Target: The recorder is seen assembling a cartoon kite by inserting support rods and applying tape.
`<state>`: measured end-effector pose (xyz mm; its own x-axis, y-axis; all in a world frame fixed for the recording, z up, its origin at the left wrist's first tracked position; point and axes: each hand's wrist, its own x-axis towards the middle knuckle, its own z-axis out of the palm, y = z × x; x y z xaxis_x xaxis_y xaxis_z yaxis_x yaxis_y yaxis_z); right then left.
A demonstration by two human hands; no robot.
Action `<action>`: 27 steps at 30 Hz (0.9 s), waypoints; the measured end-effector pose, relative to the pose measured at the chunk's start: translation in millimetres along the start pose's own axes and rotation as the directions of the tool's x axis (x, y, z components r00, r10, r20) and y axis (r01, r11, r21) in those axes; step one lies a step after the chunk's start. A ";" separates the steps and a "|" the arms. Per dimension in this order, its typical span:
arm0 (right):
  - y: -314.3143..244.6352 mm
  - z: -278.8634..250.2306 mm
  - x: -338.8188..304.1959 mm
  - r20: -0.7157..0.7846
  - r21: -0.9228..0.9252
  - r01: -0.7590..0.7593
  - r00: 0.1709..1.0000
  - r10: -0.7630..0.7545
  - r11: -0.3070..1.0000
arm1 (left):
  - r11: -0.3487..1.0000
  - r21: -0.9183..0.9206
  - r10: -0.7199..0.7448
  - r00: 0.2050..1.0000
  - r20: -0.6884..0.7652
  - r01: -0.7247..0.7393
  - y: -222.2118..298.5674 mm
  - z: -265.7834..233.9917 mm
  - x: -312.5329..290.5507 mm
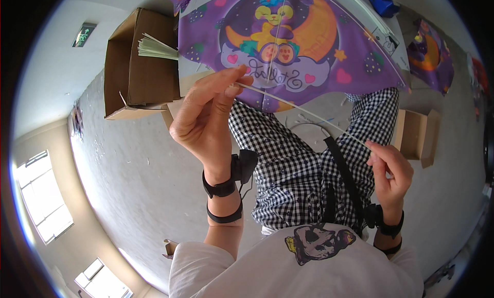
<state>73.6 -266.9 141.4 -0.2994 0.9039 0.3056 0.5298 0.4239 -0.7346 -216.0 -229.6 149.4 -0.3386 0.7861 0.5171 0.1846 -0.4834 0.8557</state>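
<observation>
A thin white rod is stretched slantwise over my lap, between my two hands. My left hand pinches its upper end with thumb and fingertips, close to the edge of a purple kite. Lower down, the fingertips of my right hand are closed on the other end, above my right thigh. The kite's printed sheet shows an animal, a crescent moon and hearts; it lies spread on the table and hangs over the near edge. A thin pale rod runs along its right side.
An open cardboard box stands left of the table, beside a bundle of pale rods. A smaller open carton is on the right. Another purple printed sheet hangs at the far right, near a blue object.
</observation>
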 end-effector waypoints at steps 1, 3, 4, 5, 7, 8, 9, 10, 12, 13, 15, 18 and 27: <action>-2.5 1.1 0.8 -0.018 0.051 -0.022 1.000 0.023 0.998 | 0.999 -0.014 -0.047 0.998 -0.047 0.046 1.2 1.4 -0.8; -4.9 0.8 1.5 -0.033 0.106 -0.040 0.999 0.043 0.994 | 0.996 -0.027 -0.091 0.991 -0.096 0.089 3.8 3.9 -1.5; -5.9 -0.2 0.5 -0.005 0.102 -0.060 0.998 0.061 0.993 | 0.996 -0.009 -0.084 0.988 -0.133 0.084 4.7 5.7 -2.0; -6.8 -0.8 -0.7 0.023 0.096 -0.081 0.997 0.079 0.992 | 0.997 0.007 -0.078 0.983 -0.168 0.080 4.9 7.3 -2.6; -9.6 -1.0 -0.8 0.019 0.098 -0.074 0.997 0.072 0.993 | 0.998 -0.018 -0.057 0.980 -0.191 0.055 3.7 9.0 -3.4; -10.3 -0.8 -0.7 0.016 0.097 -0.067 0.998 0.065 0.993 | 0.999 -0.043 -0.038 0.976 -0.215 0.030 2.8 9.6 -3.7; -10.3 -0.6 -0.8 0.014 0.099 -0.067 0.998 0.066 0.993 | 0.999 -0.042 -0.037 0.977 -0.212 0.029 2.0 10.3 -4.1; -10.1 -0.4 -1.0 0.015 0.095 -0.057 0.998 0.055 0.994 | 0.997 -0.069 -0.046 0.974 -0.222 0.031 1.2 10.8 -4.6; -10.2 -0.1 -0.6 0.015 0.092 -0.048 0.999 0.047 0.995 | 0.995 -0.096 -0.055 0.972 -0.229 0.034 0.0 11.0 -4.6; -9.8 0.4 0.1 0.006 0.084 -0.027 1.000 0.026 0.996 | 0.995 -0.099 -0.032 0.972 -0.234 0.009 -0.8 11.0 -4.6; -9.8 0.5 1.3 -0.003 0.076 -0.008 1.000 0.008 0.997 | 0.995 -0.102 -0.011 0.972 -0.236 -0.014 -1.9 10.9 -4.5; -10.7 -1.5 2.4 -0.007 0.054 0.016 1.000 -0.015 0.998 | 0.992 -0.120 0.007 0.970 -0.244 -0.037 -2.4 10.0 -4.4; -9.1 -10.4 4.9 -0.037 -0.016 0.066 0.997 -0.067 0.998 | 0.992 -0.114 0.037 0.986 -0.160 -0.056 -3.4 5.2 -2.0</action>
<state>75.5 -265.7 155.9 -0.3044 0.8752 0.3761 0.5219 0.4835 -0.7027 -211.1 -227.5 145.6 -0.4747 0.6958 0.5390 0.0968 -0.5674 0.8177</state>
